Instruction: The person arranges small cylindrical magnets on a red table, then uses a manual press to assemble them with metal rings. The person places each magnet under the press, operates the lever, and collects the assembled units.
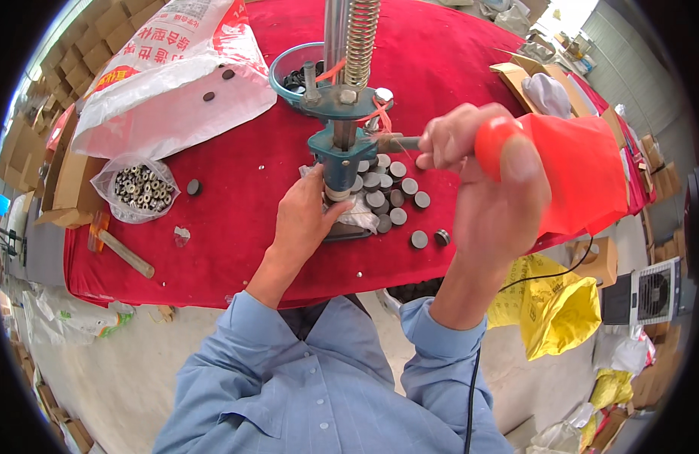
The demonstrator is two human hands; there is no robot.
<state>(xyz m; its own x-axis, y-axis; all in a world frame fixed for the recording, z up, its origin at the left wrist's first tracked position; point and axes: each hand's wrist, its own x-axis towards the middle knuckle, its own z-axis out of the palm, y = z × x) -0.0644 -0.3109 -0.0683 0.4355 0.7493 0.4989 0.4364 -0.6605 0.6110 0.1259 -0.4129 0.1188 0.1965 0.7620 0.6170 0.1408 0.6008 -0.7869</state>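
A green hand press (340,151) with a tall spring stands on the red-covered table in front of me. My right hand (489,170) is closed round its lever (401,144), at the end with the red ball knob (499,138). At the foot of the ram, my left hand (304,216) has its thumb and fingers closed about a small pale round piece (336,194), whose kind I cannot make out. The fingertips are partly hidden by the press. Just right of the ram lies a heap of dark grey round discs (379,191), with a plastic bag (358,215) beside it.
A blue bowl (280,85) with dark pieces stands behind the press. To the left are a bag of small metal parts (143,189), a hammer (126,251) and a large white sack (183,83). A red bag (580,170) lies right, with a carton (519,79) beyond.
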